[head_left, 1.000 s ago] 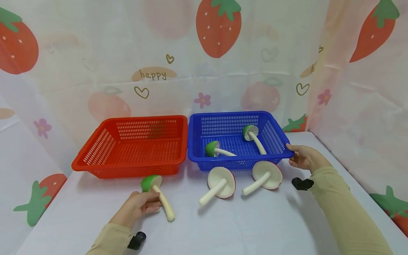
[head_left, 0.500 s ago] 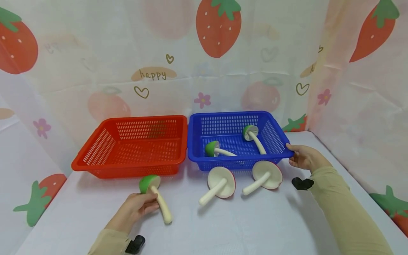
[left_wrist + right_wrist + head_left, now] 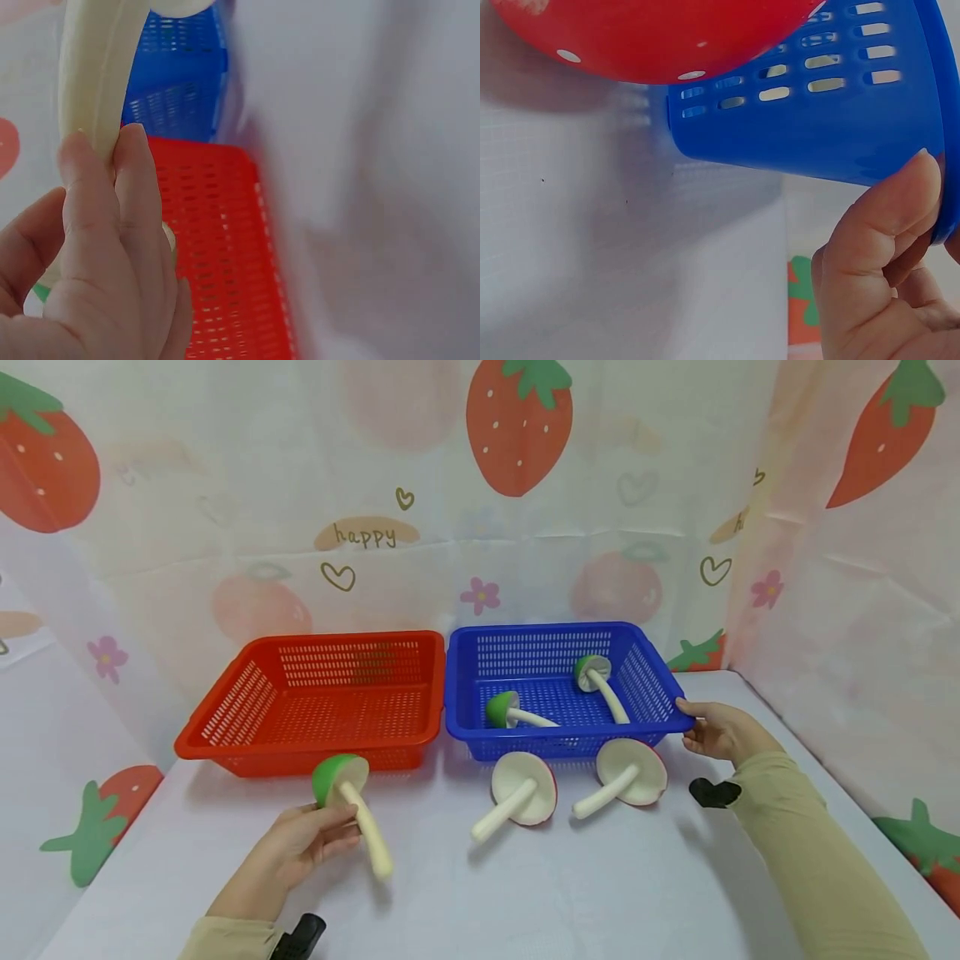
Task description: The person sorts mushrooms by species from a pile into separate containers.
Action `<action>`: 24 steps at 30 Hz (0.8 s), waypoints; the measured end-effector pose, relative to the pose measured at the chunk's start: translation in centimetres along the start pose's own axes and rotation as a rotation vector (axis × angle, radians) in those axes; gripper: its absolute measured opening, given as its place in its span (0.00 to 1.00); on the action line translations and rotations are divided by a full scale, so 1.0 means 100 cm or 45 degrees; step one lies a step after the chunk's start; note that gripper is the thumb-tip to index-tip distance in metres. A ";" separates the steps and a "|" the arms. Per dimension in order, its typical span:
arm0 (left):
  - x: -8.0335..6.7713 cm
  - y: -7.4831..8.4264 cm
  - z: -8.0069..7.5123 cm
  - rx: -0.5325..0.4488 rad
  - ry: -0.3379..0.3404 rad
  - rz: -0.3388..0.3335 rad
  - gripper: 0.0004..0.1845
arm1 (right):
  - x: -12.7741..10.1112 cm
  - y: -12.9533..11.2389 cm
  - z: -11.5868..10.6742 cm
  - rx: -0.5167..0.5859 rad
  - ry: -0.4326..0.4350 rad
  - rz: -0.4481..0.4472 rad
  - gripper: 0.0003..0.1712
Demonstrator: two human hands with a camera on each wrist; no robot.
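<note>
My left hand [image 3: 311,843] pinches the pale stem of a green-capped toy mushroom [image 3: 367,827], held tilted above the table in front of the red basket. The left wrist view shows the fingers on that stem [image 3: 97,67]. At the right, my right hand [image 3: 723,731] grips the front right corner of the blue basket's rim [image 3: 570,729], thumb and fingers on either side of it. Inside the blue basket lie two green-capped mushrooms, one left [image 3: 501,710] and one right [image 3: 592,673]. In front of it two red-capped mushrooms, one left [image 3: 525,789] and one right [image 3: 632,772], show white undersides.
The red basket [image 3: 311,749] stands directly left of the blue one, rims side by side. Behind both hangs a strawberry-printed cloth [image 3: 525,568]. A white cloth covers the table [image 3: 600,885], and its right edge runs along the side cloth.
My left hand has lifted the green-capped mushroom off the table and moved it left and slightly up. My right hand keeps its hold on the blue basket's corner.
</note>
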State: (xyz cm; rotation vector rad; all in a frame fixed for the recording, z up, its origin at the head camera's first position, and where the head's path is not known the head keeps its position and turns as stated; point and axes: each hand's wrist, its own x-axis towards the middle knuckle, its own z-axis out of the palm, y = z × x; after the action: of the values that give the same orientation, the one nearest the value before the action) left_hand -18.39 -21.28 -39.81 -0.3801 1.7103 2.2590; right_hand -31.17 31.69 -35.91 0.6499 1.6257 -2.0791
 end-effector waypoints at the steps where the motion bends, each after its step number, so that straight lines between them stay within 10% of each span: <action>1: -0.001 0.002 0.000 0.000 -0.011 -0.002 0.16 | 0.000 0.000 0.000 0.001 0.000 0.000 0.12; 24: -0.007 0.048 0.038 -0.009 -0.154 0.051 0.16 | 0.001 0.000 -0.001 -0.007 -0.001 0.008 0.13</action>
State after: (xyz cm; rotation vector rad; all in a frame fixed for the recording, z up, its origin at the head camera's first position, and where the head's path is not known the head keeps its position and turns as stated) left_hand -19.73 -18.90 -34.31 -0.2077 1.6638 2.2672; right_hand -31.23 31.73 -36.00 0.6511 1.6268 -2.0695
